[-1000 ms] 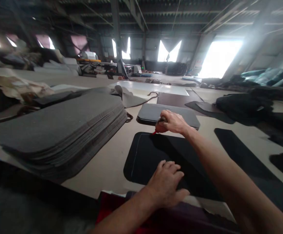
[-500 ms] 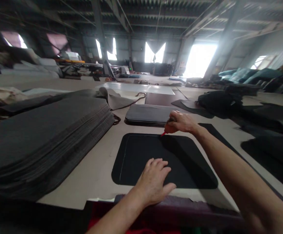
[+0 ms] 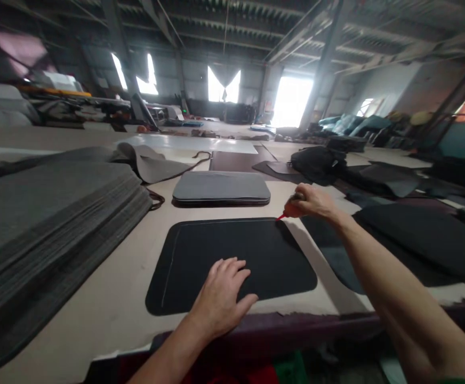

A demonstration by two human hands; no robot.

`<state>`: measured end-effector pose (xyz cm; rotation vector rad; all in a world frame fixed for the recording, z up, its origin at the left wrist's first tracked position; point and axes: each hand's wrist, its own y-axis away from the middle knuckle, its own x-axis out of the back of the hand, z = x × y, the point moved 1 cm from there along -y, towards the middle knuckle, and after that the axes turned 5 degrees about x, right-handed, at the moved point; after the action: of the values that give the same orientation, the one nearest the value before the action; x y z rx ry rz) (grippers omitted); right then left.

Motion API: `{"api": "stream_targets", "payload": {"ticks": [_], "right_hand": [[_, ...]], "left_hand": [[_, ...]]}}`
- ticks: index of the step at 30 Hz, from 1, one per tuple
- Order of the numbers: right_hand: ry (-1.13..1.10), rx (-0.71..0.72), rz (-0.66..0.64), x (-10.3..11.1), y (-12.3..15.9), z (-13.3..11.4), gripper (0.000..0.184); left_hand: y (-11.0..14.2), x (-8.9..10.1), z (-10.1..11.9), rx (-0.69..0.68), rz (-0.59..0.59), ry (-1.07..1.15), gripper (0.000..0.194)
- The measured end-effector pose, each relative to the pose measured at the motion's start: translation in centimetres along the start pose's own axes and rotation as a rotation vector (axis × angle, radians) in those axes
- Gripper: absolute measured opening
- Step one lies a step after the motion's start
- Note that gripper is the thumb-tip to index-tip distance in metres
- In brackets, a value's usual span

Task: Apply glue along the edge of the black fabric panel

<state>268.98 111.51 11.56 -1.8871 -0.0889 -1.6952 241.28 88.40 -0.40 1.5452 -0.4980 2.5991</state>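
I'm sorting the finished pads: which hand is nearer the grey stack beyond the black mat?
Right. The right hand is at the black mat's far corner, near the grey stack; the left hand rests on the mat's near part.

The right hand [image 3: 310, 201] now sits at the far right corner of the black mat [image 3: 232, 261] — a second ago it was near the middle of the far edge, and the red tip [image 3: 282, 216] it pinches has travelled rightward along that edge. The left hand [image 3: 220, 296] lies flat nearer the mat's near edge — the view has swung right, so the grey stack [image 3: 48, 224] slides toward the left border.
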Motion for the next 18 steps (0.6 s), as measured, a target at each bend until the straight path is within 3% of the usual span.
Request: {"api": "stream_targets", "payload": {"ticks": [9,18], "right_hand": [[-0.03,0.038,-0.025,1.6,3.2,0.1,0.031],[-0.107,0.043,-0.063,4.5,10.4,-1.0,0.027]], "left_hand": [[-0.1,-0.3,-0.2,-0.016,-0.005,-0.055,0.045],[-0.2,-0.5,-0.4,-0.05,-0.003,-0.116,0.044]]}}
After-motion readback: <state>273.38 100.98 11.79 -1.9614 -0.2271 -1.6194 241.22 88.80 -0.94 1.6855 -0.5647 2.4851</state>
